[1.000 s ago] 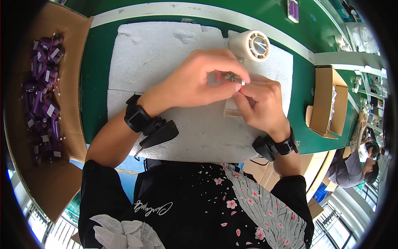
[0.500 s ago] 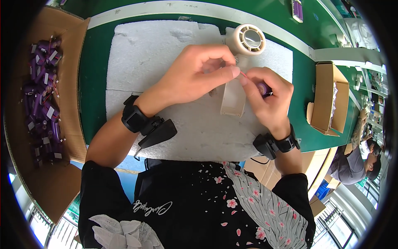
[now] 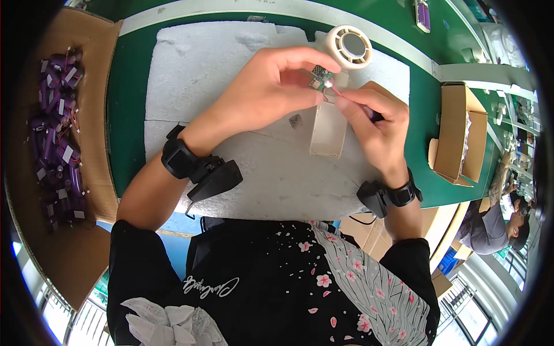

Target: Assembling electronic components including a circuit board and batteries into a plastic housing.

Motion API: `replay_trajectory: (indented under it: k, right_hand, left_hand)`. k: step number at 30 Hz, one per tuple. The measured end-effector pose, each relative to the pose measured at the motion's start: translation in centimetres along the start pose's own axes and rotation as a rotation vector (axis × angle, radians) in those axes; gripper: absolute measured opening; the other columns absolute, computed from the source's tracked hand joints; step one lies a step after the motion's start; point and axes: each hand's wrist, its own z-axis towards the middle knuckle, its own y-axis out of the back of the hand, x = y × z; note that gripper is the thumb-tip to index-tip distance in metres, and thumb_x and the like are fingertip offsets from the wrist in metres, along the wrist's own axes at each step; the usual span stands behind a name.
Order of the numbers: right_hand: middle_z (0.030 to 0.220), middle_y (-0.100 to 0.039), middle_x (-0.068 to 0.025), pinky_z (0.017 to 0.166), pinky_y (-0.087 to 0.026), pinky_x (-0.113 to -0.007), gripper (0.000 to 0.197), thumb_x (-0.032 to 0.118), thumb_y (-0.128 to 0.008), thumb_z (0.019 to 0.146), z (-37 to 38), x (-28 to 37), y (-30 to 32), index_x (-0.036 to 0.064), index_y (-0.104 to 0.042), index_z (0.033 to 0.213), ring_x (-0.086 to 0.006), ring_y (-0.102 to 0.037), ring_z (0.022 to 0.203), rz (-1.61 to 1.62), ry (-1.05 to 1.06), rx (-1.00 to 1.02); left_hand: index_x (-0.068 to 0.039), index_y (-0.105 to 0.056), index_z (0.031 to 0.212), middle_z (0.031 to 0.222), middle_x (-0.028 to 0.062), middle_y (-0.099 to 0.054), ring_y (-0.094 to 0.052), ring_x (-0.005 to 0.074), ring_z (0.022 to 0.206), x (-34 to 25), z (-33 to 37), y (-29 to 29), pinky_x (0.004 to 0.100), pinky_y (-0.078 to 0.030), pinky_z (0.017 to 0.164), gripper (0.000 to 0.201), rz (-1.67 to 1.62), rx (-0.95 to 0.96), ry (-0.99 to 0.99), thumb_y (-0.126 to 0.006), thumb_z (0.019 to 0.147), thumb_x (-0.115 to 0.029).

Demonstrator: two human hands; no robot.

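Observation:
A cream handheld fan (image 3: 330, 49) lies on the white foam sheet, its round grille away from me and its hollow handle shell (image 3: 328, 137) toward me. Between the thumb and fingers of my left hand (image 3: 259, 92) is a small green circuit board (image 3: 318, 76), held above the handle. A white connector (image 3: 328, 83) with red wire sits at the board's edge. My right hand (image 3: 381, 127) pinches that wire close to the connector. A purple battery (image 3: 374, 114) shows partly in the curl of its fingers; the rest is hidden.
On the left stands a cardboard box (image 3: 95, 144) with many purple batteries (image 3: 57, 115). A smaller open carton (image 3: 447, 138) is at the right, on the green table (image 3: 424, 199). Another purple battery pack (image 3: 423, 16) lies at the far right. A person (image 3: 490, 228) sits beyond.
My left fingers have spread apart from their pinch near the wire, and the circuit board and connector now show between them. The fan appears slightly higher in the view.

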Motion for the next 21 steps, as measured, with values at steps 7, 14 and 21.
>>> replay_trajectory:
  k: [7, 14, 21]
  right_hand:
    - [0.071, -0.056, -0.0009, 0.050, -0.028, -0.022, 0.009, 0.000, -0.070, 0.081, 0.00, -0.14, 0.08, 0.0001, -0.070, 0.090, -0.0048, -0.039, 0.056, 0.076, -0.018, 0.090]
    - [0.069, -0.059, -0.0038, 0.049, -0.035, -0.024, 0.007, 0.003, -0.071, 0.081, 0.13, -0.20, 0.16, 0.0005, -0.071, 0.087, -0.0086, -0.047, 0.054, 0.109, -0.111, 0.129]
    - [0.070, -0.054, 0.0009, 0.050, -0.029, -0.021, 0.005, -0.001, -0.066, 0.083, 0.05, -0.31, 0.10, -0.0010, -0.069, 0.088, -0.0036, -0.042, 0.056, 0.130, -0.127, 0.151]
  left_hand:
    - [-0.002, -0.060, 0.118, 0.105, 0.0056, -0.066, -0.062, 0.0108, 0.093, 0.00, 0.25, 0.46, 0.0260, -0.051, 0.081, 0.038, -0.036, 0.018, -0.020, -0.067, 0.081, 0.003]
    - [-0.002, -0.059, 0.117, 0.105, 0.0060, -0.067, -0.063, 0.0125, 0.093, 0.19, 0.46, 0.92, 0.0266, -0.052, 0.082, 0.036, -0.024, 0.070, -0.039, -0.068, 0.082, 0.003]
    - [-0.001, -0.059, 0.115, 0.105, 0.0066, -0.067, -0.064, 0.0136, 0.095, 0.38, 0.41, 0.83, 0.0273, -0.053, 0.084, 0.033, -0.020, 0.099, -0.097, -0.068, 0.084, 0.002]
